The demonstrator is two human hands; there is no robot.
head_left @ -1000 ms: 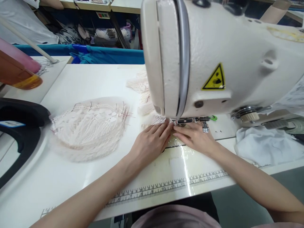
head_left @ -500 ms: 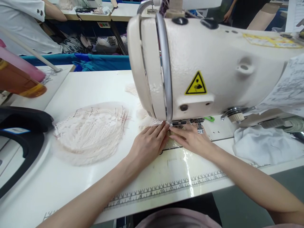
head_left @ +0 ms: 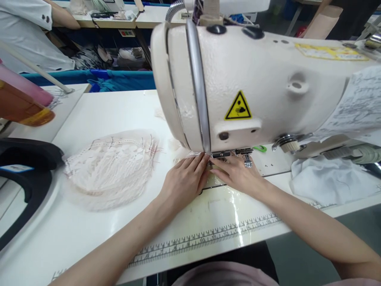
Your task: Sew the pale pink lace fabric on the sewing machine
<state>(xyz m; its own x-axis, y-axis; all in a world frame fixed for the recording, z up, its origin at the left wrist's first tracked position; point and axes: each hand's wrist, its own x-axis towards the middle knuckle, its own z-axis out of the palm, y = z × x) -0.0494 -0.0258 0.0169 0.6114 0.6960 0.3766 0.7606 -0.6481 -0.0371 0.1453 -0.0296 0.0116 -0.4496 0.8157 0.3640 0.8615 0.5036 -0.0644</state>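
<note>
A cream industrial sewing machine (head_left: 253, 83) fills the upper middle of the view. My left hand (head_left: 184, 180) lies flat on the table, fingers stretched toward the presser foot (head_left: 222, 155). My right hand (head_left: 236, 172) rests beside it, fingers extended and pressing down just in front of the foot. Both hands hold down a small piece of pale lace (head_left: 190, 155) that runs under the machine head. The needle area is mostly hidden by the head.
A pile of pale pink lace pieces (head_left: 111, 167) lies left of my hands. A ruler strip (head_left: 208, 237) runs along the table's front edge. White cloth (head_left: 330, 180) sits at right, a black curved object (head_left: 24, 171) at left. A person in white (head_left: 26, 28) stands behind.
The view has tilted up and shifted, showing more of the machine's top. My hands have stayed pressed at the presser foot, drifting slightly left in the picture.
</note>
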